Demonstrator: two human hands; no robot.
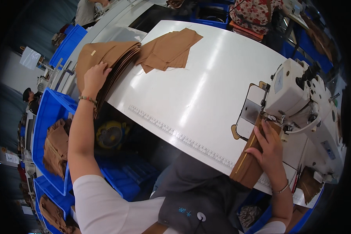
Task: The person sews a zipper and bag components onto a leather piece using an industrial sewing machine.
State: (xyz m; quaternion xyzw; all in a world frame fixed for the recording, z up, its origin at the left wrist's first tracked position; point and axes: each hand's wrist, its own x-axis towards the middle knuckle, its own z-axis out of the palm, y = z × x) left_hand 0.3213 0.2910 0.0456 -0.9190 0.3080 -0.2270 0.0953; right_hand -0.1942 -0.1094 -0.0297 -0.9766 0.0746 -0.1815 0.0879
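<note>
The left hand [94, 78] lies spread, fingers flat, on top of a thick stack [105, 58] of tan fabric pieces at the far left corner of the white bench [191, 93]; part of the stack overhangs the edge. The right hand [270, 150] presses open-palmed on a brown strip [249, 162] with a yellow line, which runs from the sewing machine [296, 93] down over the near edge of the bench. A looser pile [169, 48] of the same tan pieces sits just beside the stack, further back. Blue bins [50, 117] with more fabric stand below on the left. With one hand stretched far left and the other alone at the needle end, I think the strip could slip askew under the foot, or the overhanging stack could slide off the edge if it is dragged rather than lifted.
</note>
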